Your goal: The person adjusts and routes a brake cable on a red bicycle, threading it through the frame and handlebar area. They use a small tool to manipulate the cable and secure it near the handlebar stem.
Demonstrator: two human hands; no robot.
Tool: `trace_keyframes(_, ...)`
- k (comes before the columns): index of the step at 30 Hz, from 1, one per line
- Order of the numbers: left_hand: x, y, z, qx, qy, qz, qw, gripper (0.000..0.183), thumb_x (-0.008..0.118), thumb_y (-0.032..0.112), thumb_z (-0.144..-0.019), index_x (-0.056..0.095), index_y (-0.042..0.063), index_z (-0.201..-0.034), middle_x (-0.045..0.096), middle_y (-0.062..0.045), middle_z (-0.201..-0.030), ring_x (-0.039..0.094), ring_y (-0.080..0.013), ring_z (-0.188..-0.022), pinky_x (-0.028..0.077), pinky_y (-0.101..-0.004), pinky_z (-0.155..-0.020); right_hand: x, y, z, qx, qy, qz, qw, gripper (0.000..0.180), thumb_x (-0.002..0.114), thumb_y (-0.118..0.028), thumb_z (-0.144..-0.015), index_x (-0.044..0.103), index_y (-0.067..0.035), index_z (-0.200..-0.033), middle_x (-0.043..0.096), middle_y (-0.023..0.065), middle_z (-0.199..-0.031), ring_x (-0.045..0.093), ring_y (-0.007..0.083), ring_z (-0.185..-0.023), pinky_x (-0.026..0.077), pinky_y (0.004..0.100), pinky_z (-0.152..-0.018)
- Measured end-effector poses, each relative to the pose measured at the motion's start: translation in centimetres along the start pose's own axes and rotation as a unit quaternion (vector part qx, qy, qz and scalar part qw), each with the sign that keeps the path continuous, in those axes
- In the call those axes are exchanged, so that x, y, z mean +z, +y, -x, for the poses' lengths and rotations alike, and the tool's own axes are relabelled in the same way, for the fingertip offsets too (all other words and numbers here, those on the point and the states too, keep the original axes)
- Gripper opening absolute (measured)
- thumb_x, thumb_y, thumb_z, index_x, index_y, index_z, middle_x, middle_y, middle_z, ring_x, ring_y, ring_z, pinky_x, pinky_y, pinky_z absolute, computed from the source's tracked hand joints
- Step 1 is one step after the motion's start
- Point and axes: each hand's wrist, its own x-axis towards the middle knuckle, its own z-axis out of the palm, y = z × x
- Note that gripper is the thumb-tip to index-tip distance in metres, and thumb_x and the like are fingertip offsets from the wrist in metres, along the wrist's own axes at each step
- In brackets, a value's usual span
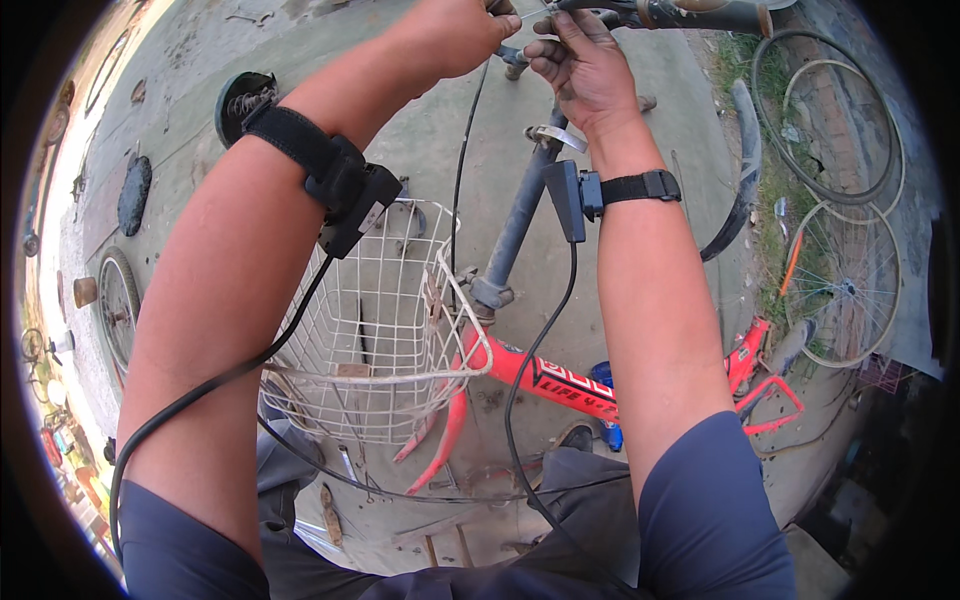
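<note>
At the top edge, my left hand [480,34] pinches a thin bright cable; its fingertips are partly cut off by the picture's rim. Close to its right, my right hand [585,67] closes its fingers around the brake lever end of the handlebar, beside a dark handlebar grip [701,15]. A black cable housing [466,142] hangs down from there. Below my hands the grey handlebar stem [525,210] rises from a red bicycle frame [555,386]. A white wire basket [375,315] sits at the front of the frame, partly behind my left forearm.
Wheel rims and a tyre [765,112] lie at the right by a curved mudguard [742,172]. A spoked wheel [118,307] and a dark bowl [232,105] are at the left. Wrenches [347,461] lie on the floor. Black cords run from devices strapped to both forearms.
</note>
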Motion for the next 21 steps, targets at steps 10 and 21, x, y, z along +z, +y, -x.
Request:
trace_keyframes(10, 0.2, 0.7, 0.6, -0.021, -0.028, 0.018, 0.999, 0.029, 0.06, 0.026, -0.096, 0.072, 0.001, -0.103, 0.072, -0.018, -0.085, 0.069, -0.028, -0.08, 0.054, -0.0418, -0.075, 1.3, 0.3, 0.3, -0.068, 0.051, 0.06, 0.995, 0.017, 0.059, -0.011, -0.102, 0.06, -0.006, -0.118, 0.066, 0.0049, -0.099, 0.07, 0.0173, -0.075, 0.06, 0.0297, -0.062)
trace_keyframes(21, 0.6, 2.3, 1.0, -0.056, -0.011, 0.082, 0.995, 0.026, 0.06, 0.021, -0.094, 0.071, 0.004, -0.11, 0.073, -0.017, -0.088, 0.068, -0.0265, -0.077, 0.054, -0.0402, -0.07, 3.0, -7.4, 5.0, -0.255, 0.103, 0.538, 0.797, 0.024, 0.064, -0.021, -0.1, 0.071, -0.001, -0.111, 0.072, 0.0067, -0.092, 0.069, 0.0128, -0.076, 0.052, 0.025, -0.063)
